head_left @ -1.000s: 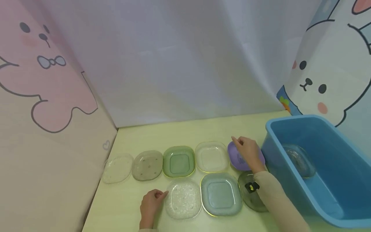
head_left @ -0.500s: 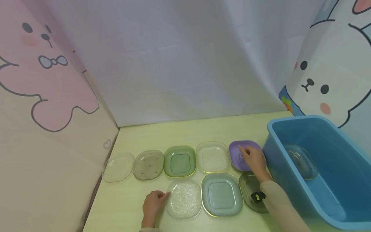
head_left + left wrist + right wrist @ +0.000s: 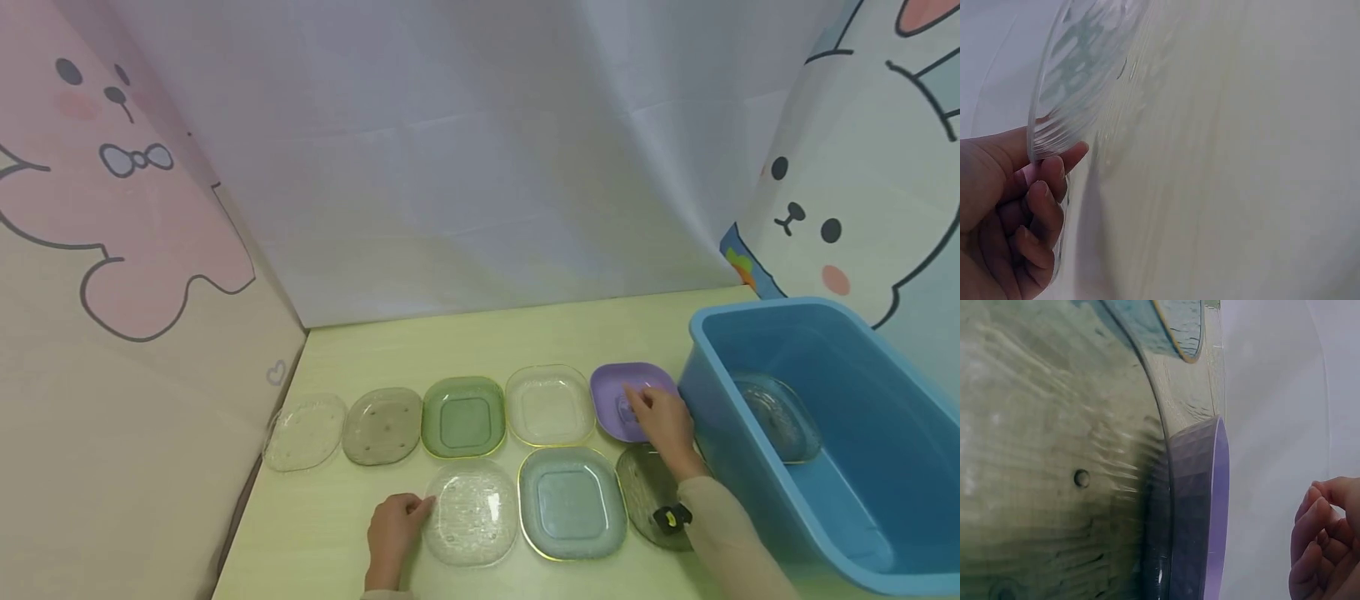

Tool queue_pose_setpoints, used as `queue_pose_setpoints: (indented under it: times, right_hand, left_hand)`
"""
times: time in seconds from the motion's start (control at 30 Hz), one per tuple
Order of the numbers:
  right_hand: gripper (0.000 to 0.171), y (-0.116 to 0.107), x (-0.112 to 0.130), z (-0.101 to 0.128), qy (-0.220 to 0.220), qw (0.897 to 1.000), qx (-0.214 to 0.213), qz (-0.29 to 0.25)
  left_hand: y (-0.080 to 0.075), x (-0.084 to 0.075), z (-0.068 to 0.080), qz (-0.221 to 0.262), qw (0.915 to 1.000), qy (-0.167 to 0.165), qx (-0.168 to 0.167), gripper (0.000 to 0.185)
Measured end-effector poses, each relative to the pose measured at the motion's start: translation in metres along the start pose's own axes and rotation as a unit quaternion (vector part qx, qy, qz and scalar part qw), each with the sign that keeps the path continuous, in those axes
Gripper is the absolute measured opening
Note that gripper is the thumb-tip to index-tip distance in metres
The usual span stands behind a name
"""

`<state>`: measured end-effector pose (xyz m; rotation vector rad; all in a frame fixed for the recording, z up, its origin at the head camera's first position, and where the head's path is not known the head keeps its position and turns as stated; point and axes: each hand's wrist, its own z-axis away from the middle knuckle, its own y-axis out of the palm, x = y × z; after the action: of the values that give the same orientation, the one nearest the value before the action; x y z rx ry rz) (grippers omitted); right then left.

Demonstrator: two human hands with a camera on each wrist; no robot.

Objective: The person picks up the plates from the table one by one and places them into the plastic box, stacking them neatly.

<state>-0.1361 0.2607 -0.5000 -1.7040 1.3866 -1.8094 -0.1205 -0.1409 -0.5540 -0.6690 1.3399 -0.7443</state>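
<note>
In the head view my left hand is at the left edge of a clear plate in the front row. The left wrist view shows its thumb and fingers pinching the rim of that clear plate. My right hand hovers over a purple plate at the right end of the back row. Seen from the right wrist, its fingers are loosely curled, hold nothing and stay apart from the purple plate. A dark grey plate lies partly under the right forearm.
A blue-grey plate with a gold rim lies mid-front. Behind are a gold-rimmed clear plate, a green plate, a grey-brown plate and another clear plate. A tall blue tub at right contains a bluish plate.
My right hand has shifted a little rightward and nearer over the purple plate, uncovering more of its left side. The left hand stays at the clear plate's edge.
</note>
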Motion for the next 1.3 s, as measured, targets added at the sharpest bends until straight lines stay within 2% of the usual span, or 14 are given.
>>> queue_pose_setpoints:
  times: [0.33, 0.47, 0.73, 0.87, 1.03, 1.3]
  right_hand:
    - [0.043, -0.001, -0.005, 0.005, 0.008, 1.0, -0.003, -0.001]
    - [0.043, 0.0, -0.005, 0.007, 0.015, 1.0, 0.004, -0.002]
    - [0.044, -0.001, -0.003, 0.009, 0.024, 1.0, 0.002, -0.001]
    - [0.044, -0.001, -0.002, 0.011, 0.027, 1.0, 0.004, 0.0]
    - [0.042, 0.0, -0.001, 0.012, 0.025, 1.0, 0.005, -0.006]
    - [0.043, -0.004, 0.003, 0.012, 0.014, 1.0, 0.003, -0.006]
  left_hand:
    - [-0.014, 0.002, 0.001, 0.017, 0.9996, 0.02, -0.002, 0.028]
    - [-0.023, -0.001, -0.001, 0.032, 0.9991, 0.026, -0.009, 0.029]
    - [-0.033, -0.014, -0.012, 0.053, 0.9979, 0.016, -0.034, 0.03]
    - [-0.038, -0.027, -0.016, 0.084, 0.994, 0.031, -0.064, 0.027]
    - [-0.04, -0.05, -0.021, 0.122, 0.9857, 0.058, -0.101, 0.024]
    - [-0.034, -0.092, -0.024, 0.165, 0.9742, 0.094, -0.122, 0.023]
